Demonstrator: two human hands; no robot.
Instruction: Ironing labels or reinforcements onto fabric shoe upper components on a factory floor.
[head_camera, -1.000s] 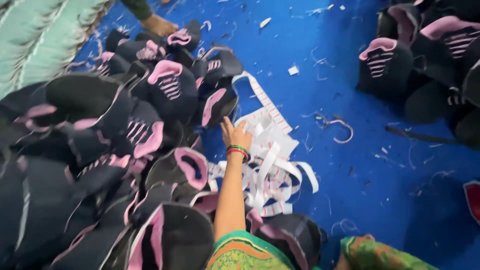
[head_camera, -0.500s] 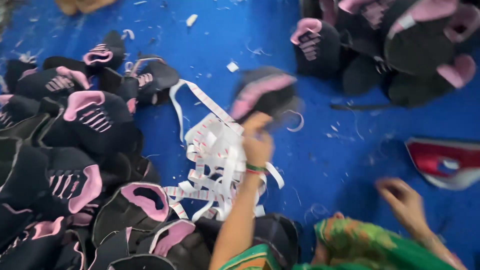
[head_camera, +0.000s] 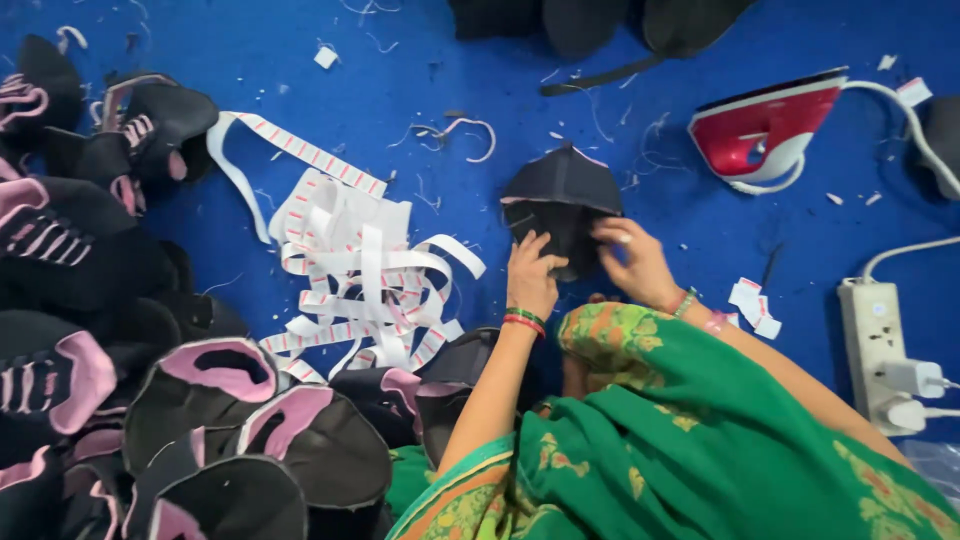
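Observation:
A black fabric shoe upper (head_camera: 560, 195) lies flat on the blue floor (head_camera: 420, 60) in front of me. My left hand (head_camera: 533, 275) grips its near left edge, with red and green bangles on the wrist. My right hand (head_camera: 635, 262) grips its near right edge. A tangle of white tape strips with red marks (head_camera: 355, 265) lies just left of my left hand. My green patterned garment (head_camera: 700, 430) covers my lap below the hands.
A big heap of black and pink shoe uppers (head_camera: 130, 350) fills the left side. A red and white iron (head_camera: 765, 130) rests at the upper right, its cord trailing right. A white power strip (head_camera: 880, 350) with plugs lies at the right edge. More black pieces (head_camera: 600, 20) lie at the top.
My left hand carried a black and pink upper from the heap on the left to the floor in front of me. My right hand came in and now holds it too.

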